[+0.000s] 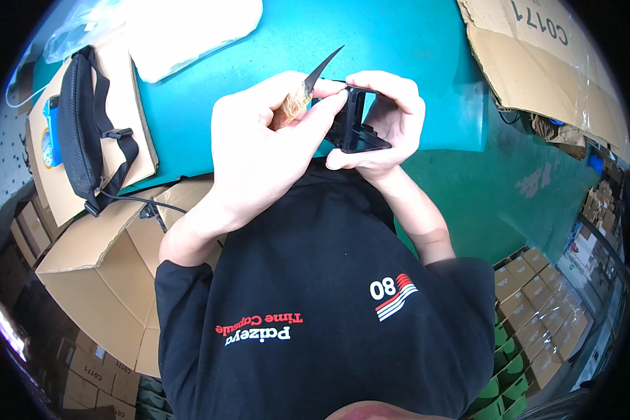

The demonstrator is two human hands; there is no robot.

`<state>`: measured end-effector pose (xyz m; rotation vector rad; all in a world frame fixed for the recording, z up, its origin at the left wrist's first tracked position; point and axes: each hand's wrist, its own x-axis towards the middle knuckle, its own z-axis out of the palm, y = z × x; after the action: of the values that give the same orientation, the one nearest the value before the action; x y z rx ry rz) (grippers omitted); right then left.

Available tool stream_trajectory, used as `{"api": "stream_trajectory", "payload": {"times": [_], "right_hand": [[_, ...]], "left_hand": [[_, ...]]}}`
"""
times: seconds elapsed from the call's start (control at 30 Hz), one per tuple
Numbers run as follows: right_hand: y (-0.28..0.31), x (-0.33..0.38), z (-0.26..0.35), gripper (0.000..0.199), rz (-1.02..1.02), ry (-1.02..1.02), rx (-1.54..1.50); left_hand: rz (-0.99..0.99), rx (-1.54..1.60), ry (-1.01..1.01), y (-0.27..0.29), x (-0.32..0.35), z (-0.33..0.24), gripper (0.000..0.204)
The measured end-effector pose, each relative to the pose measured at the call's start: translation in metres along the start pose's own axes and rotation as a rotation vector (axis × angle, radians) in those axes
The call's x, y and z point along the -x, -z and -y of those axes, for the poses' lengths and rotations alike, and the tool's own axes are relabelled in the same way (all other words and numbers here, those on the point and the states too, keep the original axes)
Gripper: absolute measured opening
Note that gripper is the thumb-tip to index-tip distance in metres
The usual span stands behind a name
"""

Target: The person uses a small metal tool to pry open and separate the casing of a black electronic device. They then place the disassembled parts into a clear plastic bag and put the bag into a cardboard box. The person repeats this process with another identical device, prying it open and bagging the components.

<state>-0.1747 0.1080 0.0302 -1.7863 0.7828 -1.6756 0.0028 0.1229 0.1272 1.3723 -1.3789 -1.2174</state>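
My left hand (262, 150) grips a small knife (308, 87) with a wooden handle and a dark curved blade that points up and to the right. My right hand (388, 115) holds a black plastic part (353, 126), an angular frame with flat walls. The blade's base meets the upper edge of the black part, between my two thumbs. Both hands are raised close to my chest, over the near edge of a teal table (399, 42). My black shirt fills the lower middle of the view.
A black strap bag (84, 126) lies on flat cardboard at the left. A white plastic bag (189, 31) rests at the table's back. An open cardboard box (112, 266) stands at lower left, flattened cardboard (539, 63) at upper right, stacked small boxes (539, 308) on the floor right.
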Motion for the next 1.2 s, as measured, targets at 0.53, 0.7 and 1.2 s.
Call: {"api": "stream_trajectory", "payload": {"times": [0.53,0.7,1.2], "right_hand": [[0.004,-0.003,0.001,0.103,0.015,0.063,0.152],[0.004,-0.005,0.0,0.104,0.005,0.077,0.145],[0.006,-0.005,-0.002,0.098,-0.143,-0.315,-0.723]], "left_hand": [[0.017,0.136,0.034,0.0,-0.003,0.006,0.011],[0.023,0.182,0.068,-0.001,-0.001,0.005,0.013],[0.096,-0.25,-0.152,0.016,0.01,-0.017,0.007]]}}
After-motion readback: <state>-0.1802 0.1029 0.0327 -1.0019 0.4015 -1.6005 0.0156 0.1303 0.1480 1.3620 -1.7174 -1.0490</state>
